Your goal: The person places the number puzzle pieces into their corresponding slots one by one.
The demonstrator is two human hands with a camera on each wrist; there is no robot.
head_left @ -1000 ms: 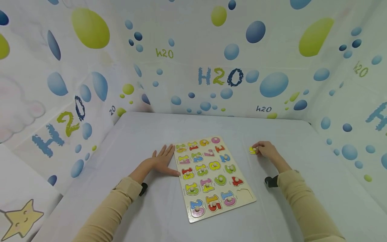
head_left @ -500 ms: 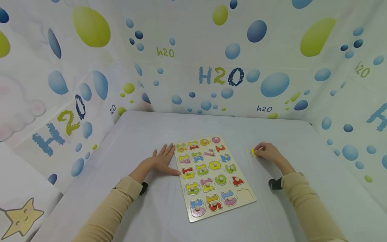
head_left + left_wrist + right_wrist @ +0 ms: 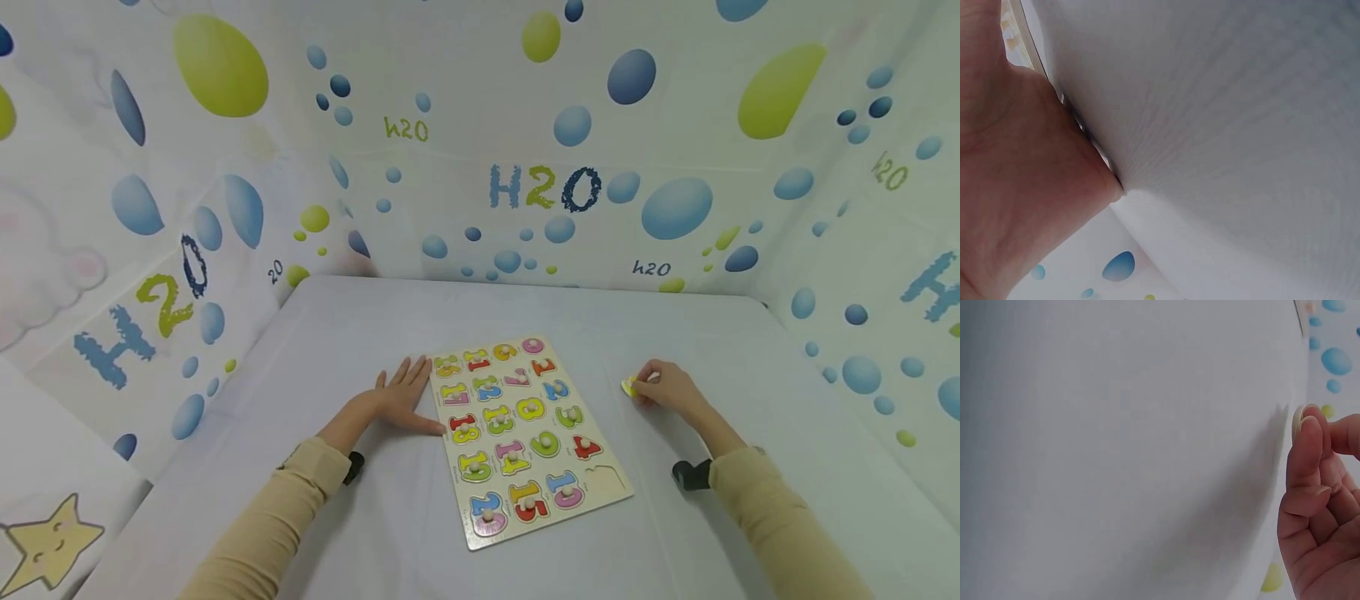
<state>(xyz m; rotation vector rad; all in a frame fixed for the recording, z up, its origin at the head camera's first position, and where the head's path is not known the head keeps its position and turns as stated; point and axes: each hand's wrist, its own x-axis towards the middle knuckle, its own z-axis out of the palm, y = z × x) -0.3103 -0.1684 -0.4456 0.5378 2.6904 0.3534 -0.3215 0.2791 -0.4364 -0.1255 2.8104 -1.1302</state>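
A wooden number puzzle board (image 3: 596, 502) lies flat on the table, filled with colourful knobbed number pieces apart from one bare recess at its near right corner. Beside its left edge, my left hand (image 3: 401, 404) rests with fingers spread, thumb and fingertips at the edge. To the right of the board, my right hand (image 3: 667, 387) pinches a yellow puzzle piece (image 3: 628, 387) between thumb and fingers, close over the table. Only the thin pale rim of that puzzle piece (image 3: 1297, 423) shows in the right wrist view. Its number is mostly hidden by the fingers.
A white cloth (image 3: 367, 321) covers the table. White curtains (image 3: 450, 192) with blue and green spots and H2O lettering stand behind and at both sides. Dark wrist devices (image 3: 692, 475) sit at the tan sleeve cuffs.
The right hand has come slightly nearer to the body, and the yellow puzzle piece in its fingers has tilted. The left hand and the board stay in place.
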